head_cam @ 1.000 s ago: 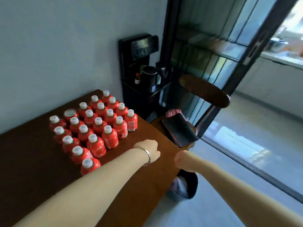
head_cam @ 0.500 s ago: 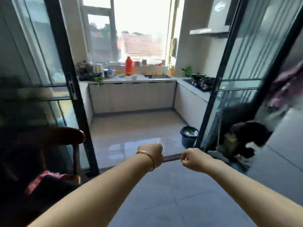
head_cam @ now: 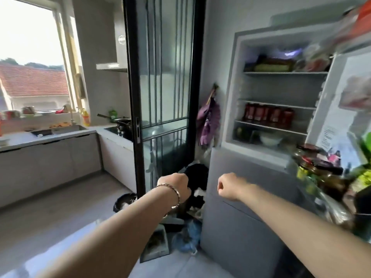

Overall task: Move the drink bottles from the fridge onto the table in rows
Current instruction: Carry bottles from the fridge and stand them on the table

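Head view: the left hand (head_cam: 176,187) and the right hand (head_cam: 230,186) are both curled into fists and hold nothing; they hang side by side, a gap between them, before the closed lower door of the fridge (head_cam: 230,227); the red bottles (head_cam: 267,115) stand upright in a row on a middle shelf of the open upper part, at about one o'clock from the hands (well above them); the right hand lies nearer, so I judge it the likelier to reach first.

A home kitchen: open fridge (head_cam: 277,101), counter with sink (head_cam: 66,129), stove pan (head_cam: 120,120), sliding glass door (head_cam: 162,87).
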{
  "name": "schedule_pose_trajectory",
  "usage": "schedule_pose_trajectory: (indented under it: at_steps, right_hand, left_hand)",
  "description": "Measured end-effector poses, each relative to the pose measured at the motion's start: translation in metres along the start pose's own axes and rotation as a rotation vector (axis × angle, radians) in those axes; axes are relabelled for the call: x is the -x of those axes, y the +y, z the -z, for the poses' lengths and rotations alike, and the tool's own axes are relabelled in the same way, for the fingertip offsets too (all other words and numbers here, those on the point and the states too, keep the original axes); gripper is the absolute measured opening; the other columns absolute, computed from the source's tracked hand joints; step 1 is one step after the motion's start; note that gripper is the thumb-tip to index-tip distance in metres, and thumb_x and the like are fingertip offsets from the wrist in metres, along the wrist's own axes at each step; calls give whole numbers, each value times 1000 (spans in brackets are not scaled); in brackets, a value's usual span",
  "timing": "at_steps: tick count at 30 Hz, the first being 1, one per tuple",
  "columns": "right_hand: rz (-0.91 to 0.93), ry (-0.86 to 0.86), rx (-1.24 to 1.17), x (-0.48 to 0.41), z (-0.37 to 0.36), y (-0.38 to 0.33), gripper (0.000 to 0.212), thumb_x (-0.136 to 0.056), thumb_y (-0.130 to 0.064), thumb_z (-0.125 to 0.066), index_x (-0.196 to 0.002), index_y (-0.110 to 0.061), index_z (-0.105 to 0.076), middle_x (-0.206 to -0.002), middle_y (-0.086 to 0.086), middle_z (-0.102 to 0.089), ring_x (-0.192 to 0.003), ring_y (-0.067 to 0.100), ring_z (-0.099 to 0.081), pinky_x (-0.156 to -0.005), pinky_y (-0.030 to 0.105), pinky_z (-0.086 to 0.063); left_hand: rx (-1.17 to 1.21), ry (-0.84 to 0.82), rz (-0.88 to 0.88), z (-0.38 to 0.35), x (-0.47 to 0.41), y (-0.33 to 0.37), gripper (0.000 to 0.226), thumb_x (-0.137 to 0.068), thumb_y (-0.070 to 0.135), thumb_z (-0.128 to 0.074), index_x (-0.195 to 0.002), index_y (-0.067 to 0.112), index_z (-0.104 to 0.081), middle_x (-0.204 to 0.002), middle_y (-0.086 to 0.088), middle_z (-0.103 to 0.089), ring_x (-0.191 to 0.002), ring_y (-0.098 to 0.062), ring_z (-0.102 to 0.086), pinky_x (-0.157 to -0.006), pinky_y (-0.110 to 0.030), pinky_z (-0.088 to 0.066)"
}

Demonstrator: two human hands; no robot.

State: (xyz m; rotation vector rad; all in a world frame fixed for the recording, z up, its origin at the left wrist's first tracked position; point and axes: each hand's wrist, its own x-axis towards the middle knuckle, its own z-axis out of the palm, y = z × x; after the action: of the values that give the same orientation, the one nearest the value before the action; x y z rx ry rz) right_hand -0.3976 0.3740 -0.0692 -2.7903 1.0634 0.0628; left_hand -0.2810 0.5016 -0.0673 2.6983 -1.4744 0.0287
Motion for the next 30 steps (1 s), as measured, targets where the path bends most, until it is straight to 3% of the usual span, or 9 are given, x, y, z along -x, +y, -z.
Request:
schedule_pose_trajectory:
  at_steps: [4, 8, 11, 14, 16, 19, 25, 28, 30]
  right_hand:
    - [-128, 76, 13, -62, 29, 58, 21, -85, -15, -48, -96, -14, -66, -103, 9, -67, -93, 29, -63, -71, 30, -47]
    - [-272, 144, 45, -124, 58, 106, 14, -85, -14, -45, -82, -18, -59, -89, 4, -60, -80, 26, -55, -56, 24, -36]
    - [-379, 211, 52, -173, 85, 139, 14, -89, -15, -47, -80, -19, -56, -89, 7, -56, -81, 25, -53, -68, 25, -39]
    - [-467, 285, 45, -220, 109, 173, 20, -88, -11, -46, -68, -15, -47, -86, 8, -55, -78, 23, -49, -69, 27, -38]
    - [-505, 307, 46, -247, 120, 195, 12, -88, -11, -46, -81, -13, -55, -94, 10, -63, -79, 24, -52, -69, 28, -42]
    - [-549, 341, 4, -287, 130, 228, 16, -89, -15, -49, -94, -9, -63, -103, 10, -67, -90, 27, -61, -78, 32, -50]
    - [-567, 366, -56, -379, 133, 299, 24, -87, -27, -50, -97, -14, -67, -100, 4, -67, -95, 27, -62, -78, 32, -51]
    - [-543, 411, -113, -437, 132, 341, 22, -88, -23, -51, -100, -15, -67, -104, 4, -67, -96, 26, -62, -79, 32, -50]
    - [-517, 473, -182, -480, 135, 369, 23, -89, -24, -54, -106, -14, -65, -110, 4, -65, -100, 25, -61, -84, 34, -51]
  left_hand:
    - [5, 35, -110, 5, -101, 29, 25, -89, 28, -44, -101, 15, -61, -108, -3, -64, -98, -26, -61, -75, -32, -47]
    - [-29, 93, -243, 6, -212, 52, 27, -89, 26, -40, -104, 14, -59, -111, -4, -63, -100, -26, -60, -74, -30, -45]
    - [-15, 145, -330, 13, -291, 71, 26, -88, 24, -39, -103, 16, -58, -112, -3, -63, -101, -26, -60, -75, -29, -44]
    - [-2, 184, -406, 23, -363, 96, 25, -89, 22, -39, -105, 19, -58, -112, -3, -64, -101, -26, -60, -76, -30, -45]
    - [12, 186, -432, 26, -406, 113, 25, -90, 21, -39, -106, 19, -57, -110, -4, -64, -99, -27, -60, -73, -30, -42]
    - [28, 178, -451, 25, -464, 139, 25, -90, 21, -37, -105, 18, -57, -109, -4, -64, -97, -26, -61, -71, -29, -41]
    - [110, 227, -470, 4, -576, 181, 21, -89, 24, -39, -99, 17, -57, -101, -4, -65, -88, -25, -61, -67, -27, -43]
    - [164, 271, -445, -9, -631, 205, 22, -90, 26, -38, -98, 18, -57, -95, -4, -66, -82, -24, -62, -70, -29, -50]
    - [183, 311, -423, -14, -664, 222, 20, -90, 25, -39, -95, 18, -57, -91, -3, -66, -80, -24, -60, -65, -28, -45]
